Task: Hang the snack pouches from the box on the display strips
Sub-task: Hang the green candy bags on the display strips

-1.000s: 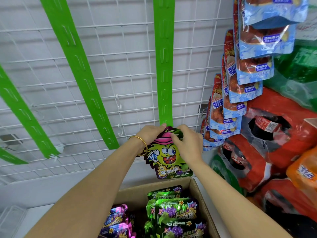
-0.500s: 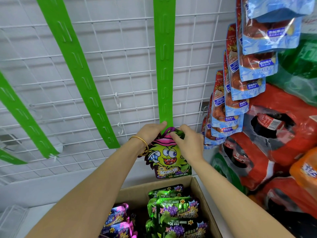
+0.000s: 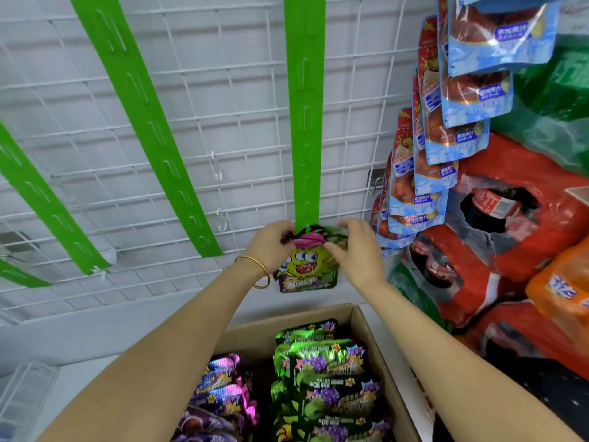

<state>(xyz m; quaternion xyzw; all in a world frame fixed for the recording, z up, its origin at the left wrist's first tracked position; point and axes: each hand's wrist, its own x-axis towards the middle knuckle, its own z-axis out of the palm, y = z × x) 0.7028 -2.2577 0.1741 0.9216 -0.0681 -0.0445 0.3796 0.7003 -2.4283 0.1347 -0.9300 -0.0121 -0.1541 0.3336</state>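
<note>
**Item:** snack pouch [image 3: 306,269], green and purple, cartoon face forward. It is hanging at the bottom end of the centre display strip [image 3: 304,122]. Its top edge is being worked onto the lowest tab, which is showing as a thin green tongue over the pink header.

**Left hand** [image 3: 271,247], gold bangle [image 3: 255,269] at the wrist: its grip is curling round the pouch's upper left corner.

**Right hand** [image 3: 357,250]: its grip is pinching the upper right corner, thumb in front. Both hands are pulling the header taut, apparently to keep the hang hole level for the tab. Whether the tab is fully through cannot be told.

**Stock:** box [image 3: 366,330], open cardboard, sitting directly below the strip, probably so that each reach is short. Boxed pouches [image 3: 325,371] are standing in rows inside, green at right and purple-pink at left. Many are waiting to be hung.

**Fixtures:** wire grid panel [image 3: 223,90], white, is carrying the strips. Bare green strips [image 3: 149,122] are hanging at left. At right, blue-and-red pouches [image 3: 446,138] are filling another strip, with red bottle packs [image 3: 526,218] lying stacked beyond. The box is resting on a pale surface; floor or shelf cannot be told.
</note>
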